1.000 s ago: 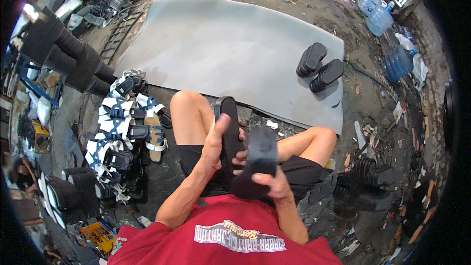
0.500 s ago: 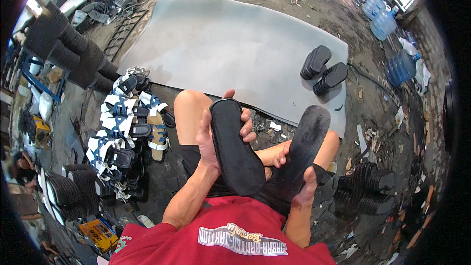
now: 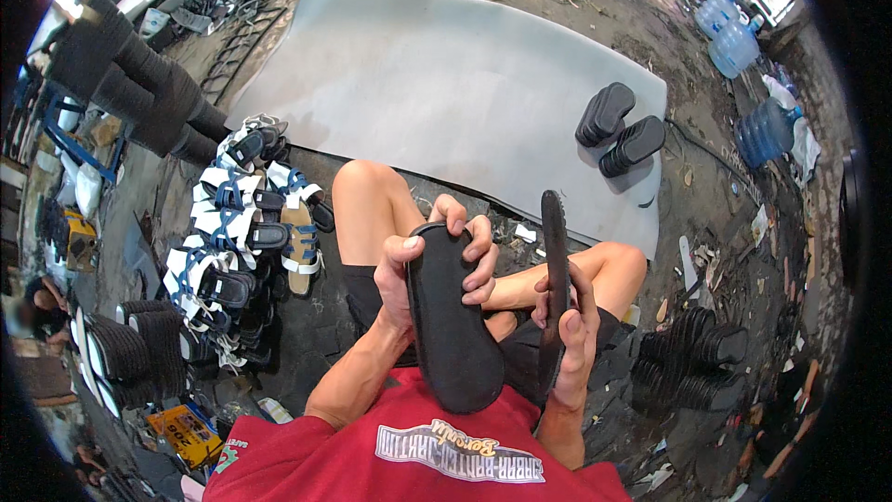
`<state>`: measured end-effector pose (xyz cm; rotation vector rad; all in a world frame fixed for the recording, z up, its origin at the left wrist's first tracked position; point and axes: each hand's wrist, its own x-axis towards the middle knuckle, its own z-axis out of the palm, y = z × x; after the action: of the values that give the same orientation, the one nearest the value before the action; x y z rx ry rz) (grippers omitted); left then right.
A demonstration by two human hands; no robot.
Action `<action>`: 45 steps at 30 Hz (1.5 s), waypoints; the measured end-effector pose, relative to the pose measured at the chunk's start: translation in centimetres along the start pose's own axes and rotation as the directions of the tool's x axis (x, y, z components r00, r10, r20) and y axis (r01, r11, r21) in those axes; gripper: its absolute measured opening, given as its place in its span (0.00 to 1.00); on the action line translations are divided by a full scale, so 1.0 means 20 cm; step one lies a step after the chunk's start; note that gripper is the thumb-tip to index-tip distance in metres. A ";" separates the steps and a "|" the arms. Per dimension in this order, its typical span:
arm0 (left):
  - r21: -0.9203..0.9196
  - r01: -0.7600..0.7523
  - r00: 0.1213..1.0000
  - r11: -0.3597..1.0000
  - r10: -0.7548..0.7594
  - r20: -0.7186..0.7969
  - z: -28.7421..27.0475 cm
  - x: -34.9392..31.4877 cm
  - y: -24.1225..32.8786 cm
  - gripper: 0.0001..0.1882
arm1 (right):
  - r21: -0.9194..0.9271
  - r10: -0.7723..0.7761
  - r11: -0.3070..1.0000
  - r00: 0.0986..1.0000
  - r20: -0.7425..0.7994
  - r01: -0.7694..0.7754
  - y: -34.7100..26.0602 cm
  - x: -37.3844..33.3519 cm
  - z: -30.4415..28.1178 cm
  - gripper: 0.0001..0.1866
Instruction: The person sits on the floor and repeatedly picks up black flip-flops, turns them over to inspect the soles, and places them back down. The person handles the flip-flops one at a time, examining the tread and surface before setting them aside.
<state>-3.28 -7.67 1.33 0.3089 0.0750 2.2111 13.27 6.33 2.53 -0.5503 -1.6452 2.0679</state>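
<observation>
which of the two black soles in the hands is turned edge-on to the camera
The sole in the right hand: that sole shows only its thin edge, standing upright. The sole in the left hand shows its broad flat face.

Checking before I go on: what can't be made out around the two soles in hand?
- Left sole: its far face, turned away; left hand fingers cover the top rim.
- Right sole: seen edge-on, so neither face shows; right hand hides its lower part.
- Sandal pile: strap detail too small in the head view.
</observation>
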 end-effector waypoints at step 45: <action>0.160 -0.091 0.996 0.983 0.092 0.002 0.11 0.01 -0.17 0.53 | -0.780 -0.484 0.432 0.846 0.222 0.452 -0.05 -0.16 0.24 0.34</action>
<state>-0.27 -5.59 2.92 0.4015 0.2465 2.3022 13.33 0.81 4.62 -0.3082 -2.3604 0.7838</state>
